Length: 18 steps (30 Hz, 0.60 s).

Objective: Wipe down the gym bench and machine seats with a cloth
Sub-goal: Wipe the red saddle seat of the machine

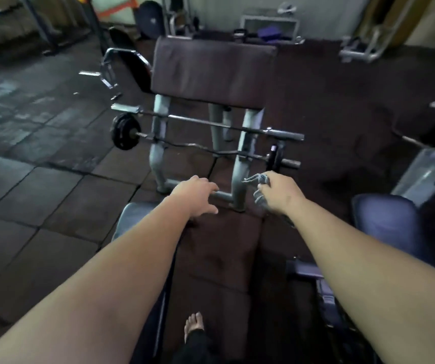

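One cloth (259, 198) clamped in the curled fingers of the right hand (279, 193); left hand (198, 197) empty, fingers apart; bench (219, 248) runs lengthwise under both.

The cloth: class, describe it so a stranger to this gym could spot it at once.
Start at the big brown padded bench in the middle, with two barbells racked on its grey frame. Just below the lower barbell's right end is the right hand, gripping the cloth. It is small, grey and crumpled; the left hand beside it holds nothing.
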Available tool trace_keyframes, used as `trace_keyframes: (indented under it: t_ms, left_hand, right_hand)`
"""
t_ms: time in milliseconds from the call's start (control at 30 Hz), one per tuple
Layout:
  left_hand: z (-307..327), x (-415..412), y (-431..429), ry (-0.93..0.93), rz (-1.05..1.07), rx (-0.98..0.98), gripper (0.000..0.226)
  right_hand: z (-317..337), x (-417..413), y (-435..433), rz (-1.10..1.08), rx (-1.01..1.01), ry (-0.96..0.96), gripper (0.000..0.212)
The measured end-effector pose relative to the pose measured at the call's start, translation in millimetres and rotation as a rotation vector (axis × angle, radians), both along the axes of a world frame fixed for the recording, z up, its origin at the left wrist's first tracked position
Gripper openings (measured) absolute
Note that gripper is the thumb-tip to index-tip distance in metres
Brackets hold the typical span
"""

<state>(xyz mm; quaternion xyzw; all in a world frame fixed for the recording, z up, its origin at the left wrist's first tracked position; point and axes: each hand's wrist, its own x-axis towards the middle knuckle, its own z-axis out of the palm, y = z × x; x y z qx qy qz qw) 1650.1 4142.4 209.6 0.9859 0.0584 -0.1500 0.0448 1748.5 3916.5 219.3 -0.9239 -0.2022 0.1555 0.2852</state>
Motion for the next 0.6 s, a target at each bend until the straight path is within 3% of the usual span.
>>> trace_keyframes:
  t_ms: [300,600]
  left_hand:
    - [28.9,213.3,-17.6,0.026,-0.387,0.054,0.07]
    - [33.6,404.1,-92.5,0.009,-0.558,0.072,0.067]
  right_hand:
    - [20.1,125.0,-32.6,-0.382,0.017,-0.031,0.027]
    - [15.5,269.4,-104.2,-0.58,0.034,-0.012,0.021]
